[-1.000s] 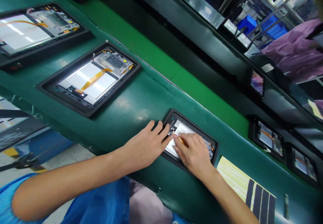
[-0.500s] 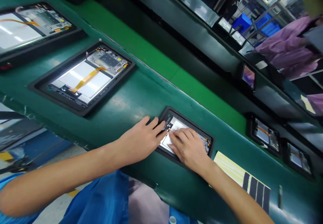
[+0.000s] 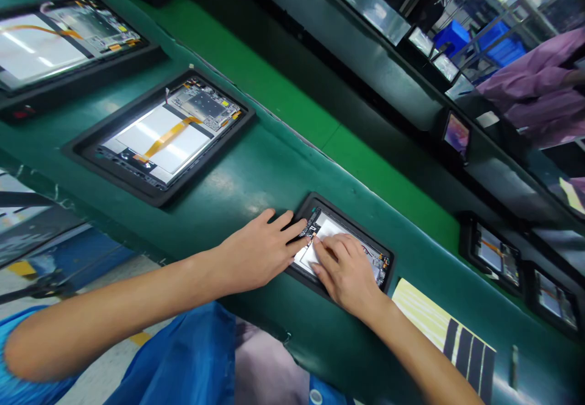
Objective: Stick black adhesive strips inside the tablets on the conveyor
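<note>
An opened tablet [image 3: 329,227] lies in a black tray [image 3: 388,274] on the green bench, its white battery and circuit parts showing. My left hand [image 3: 258,250] rests over the tray's left end with fingers spread, fingertips touching the tablet near a small orange connector end. On the middle of the tablet is my right hand [image 3: 350,268], its fingers bent and bunched. Its index fingertip presses close to that connector, while the thumb lies lower on the battery. Whatever lies under the right fingers is hidden.
More opened tablets sit in black trays at left, one with an orange ribbon cable [image 3: 171,139] across it. A yellow sheet with black strips [image 3: 429,310] lies at right, near a small thin rod [image 3: 514,365]. Across a green conveyor [image 3: 292,109], a person in pink sleeves [image 3: 539,88] works.
The whole view has shifted slightly, so the bench things appear a little further right. Both hands stay on the same tablet, with little visible movement of the fingers.
</note>
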A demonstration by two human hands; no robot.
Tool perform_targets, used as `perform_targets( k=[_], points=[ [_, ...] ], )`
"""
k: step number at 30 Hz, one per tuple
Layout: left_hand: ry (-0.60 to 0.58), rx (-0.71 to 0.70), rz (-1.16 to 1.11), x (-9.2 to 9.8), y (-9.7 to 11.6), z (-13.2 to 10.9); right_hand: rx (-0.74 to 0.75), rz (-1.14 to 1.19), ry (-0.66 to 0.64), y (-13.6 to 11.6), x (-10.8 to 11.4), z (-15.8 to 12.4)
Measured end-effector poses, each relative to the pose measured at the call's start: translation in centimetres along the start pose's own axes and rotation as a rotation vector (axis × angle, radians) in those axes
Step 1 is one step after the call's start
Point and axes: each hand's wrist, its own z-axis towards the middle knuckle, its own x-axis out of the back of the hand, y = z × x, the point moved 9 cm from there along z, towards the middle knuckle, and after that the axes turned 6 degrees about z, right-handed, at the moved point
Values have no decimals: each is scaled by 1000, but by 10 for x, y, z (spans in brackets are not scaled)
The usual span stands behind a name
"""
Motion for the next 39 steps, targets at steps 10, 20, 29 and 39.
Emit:
perform_targets(
  k=[10,20,29,39],
  points=[
    [-23,-2,-46,-3,-1,1,8,-23,-21,-3,-6,-4],
    [-15,4,-71,-3,-1,0,-52,-2,-25,1,-8,-6],
    [1,-1,-80,-1,-1,0,-47,6,-49,1,-7,-4],
    [-8,-30,-104,-3,-7,-3,-192,306,67,29,8,-4]
  ],
)
